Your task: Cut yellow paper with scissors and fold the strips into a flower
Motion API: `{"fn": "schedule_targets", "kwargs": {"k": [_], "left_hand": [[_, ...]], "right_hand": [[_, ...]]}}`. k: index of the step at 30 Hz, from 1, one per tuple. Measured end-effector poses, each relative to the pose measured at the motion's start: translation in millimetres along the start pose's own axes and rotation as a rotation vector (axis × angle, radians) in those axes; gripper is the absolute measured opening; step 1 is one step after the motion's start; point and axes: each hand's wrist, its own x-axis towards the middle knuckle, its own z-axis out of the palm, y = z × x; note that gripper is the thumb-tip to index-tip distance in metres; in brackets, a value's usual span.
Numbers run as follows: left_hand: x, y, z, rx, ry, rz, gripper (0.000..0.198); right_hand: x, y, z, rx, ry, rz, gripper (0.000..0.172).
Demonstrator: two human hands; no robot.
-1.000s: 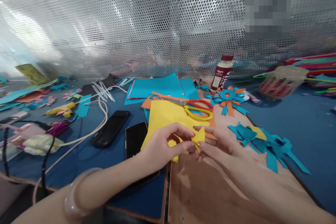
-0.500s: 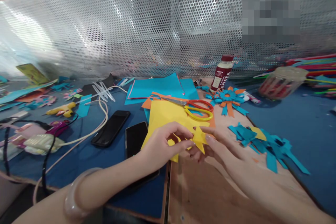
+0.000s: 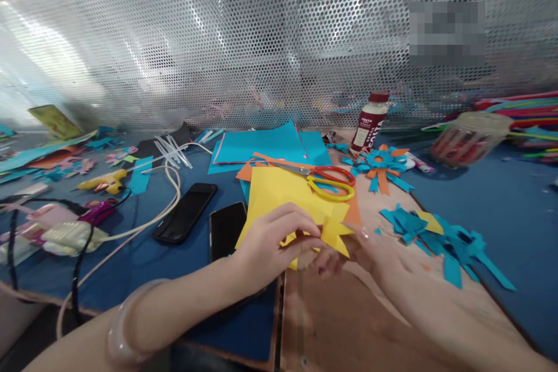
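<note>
Perforated metal mesh (image 3: 261,40) stands behind the counter (image 3: 349,317) on my head camera. I have the left hand (image 3: 264,241) pinching a pointed yellow cutout (image 3: 333,232) between thumb and fingers, raised above the counter's wooden strip near the yellow sheet (image 3: 274,192). My right hand (image 3: 387,264) is just beside the cutout's points, fingers partly curled; I can't tell whether it grips anything. Scissors (image 3: 311,174) lie on the sheet, handles toward the right. Blue strips (image 3: 457,238) lie beyond the right hand, and I see a bottle (image 3: 368,125) upright behind a blue-and-orange flower (image 3: 379,161).
</note>
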Motion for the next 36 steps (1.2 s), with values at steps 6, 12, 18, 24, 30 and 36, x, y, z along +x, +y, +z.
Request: {"fn": "schedule_targets", "kwargs": {"k": [6,12,18,24,30,36], "left_hand": [[-3,-1,-0.2,0.098,-0.047,0.05,0.014],[-5,-2,1.2,0.21,-0.086,0.12,0.015],[-5,1,1.4,0.273,-0.128,0.143,0.019],[-7,-1,2.0,0.261,-0.134,0.123,0.019],[-6,-1,1.0,0.274,-0.138,0.143,0.019],[-6,0,2.2,0.276,-0.152,0.159,0.02]], "right_hand": [[-2,-3,-7,-0.38,0.124,-0.225,0.021],[5,-2,-11,-0.468,0.144,-0.35,0.015],[5,-1,-9,-0.497,0.12,-0.353,0.011],[7,1,-8,-0.498,0.129,-0.387,0.009],[6,2,-9,-0.514,0.116,-0.411,0.009],[5,1,-9,-0.495,0.101,-0.388,0.007]]}}
